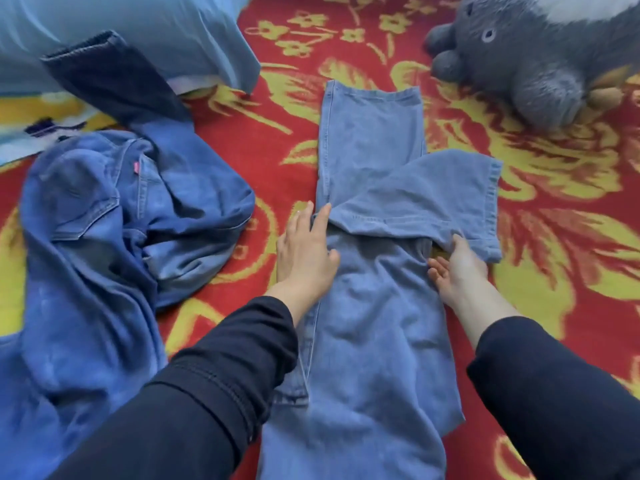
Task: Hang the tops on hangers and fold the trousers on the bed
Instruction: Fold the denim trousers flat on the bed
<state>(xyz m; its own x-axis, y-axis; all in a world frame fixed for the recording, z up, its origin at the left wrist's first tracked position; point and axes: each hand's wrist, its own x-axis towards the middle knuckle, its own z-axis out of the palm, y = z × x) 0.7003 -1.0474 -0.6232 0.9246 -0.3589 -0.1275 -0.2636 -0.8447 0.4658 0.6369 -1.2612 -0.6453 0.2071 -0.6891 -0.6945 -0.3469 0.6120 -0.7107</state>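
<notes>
Pale blue denim fills the middle of the view: the light jeans (374, 341) lie flat and lengthwise on the red and yellow flowered blanket (277, 133) that covers the bed, waist end toward the person. One leg runs straight away up the blanket, and the other leg (433, 195) is turned back over it at a slant, its hem pointing out to the right. The left hand (304, 258) rests palm down on the left edge of the light jeans, its fingers straight and slightly spread, with the fingertips touching the near edge of the slanted leg. The right hand (457, 271) sits at the right edge of the light jeans with the palm turned up, its fingers loose and a little apart. Its top digit reaches just under the lower edge of the slanted leg. Black sleeves (214, 375) cover both forearms. To the left, well apart from the light jeans, the darker jeans (104, 220) lie crumpled in a heap. One dark leg of these stretches up against a light blue pillow (156, 29). A grey plush toy (519, 64) lies at the far right.
</notes>
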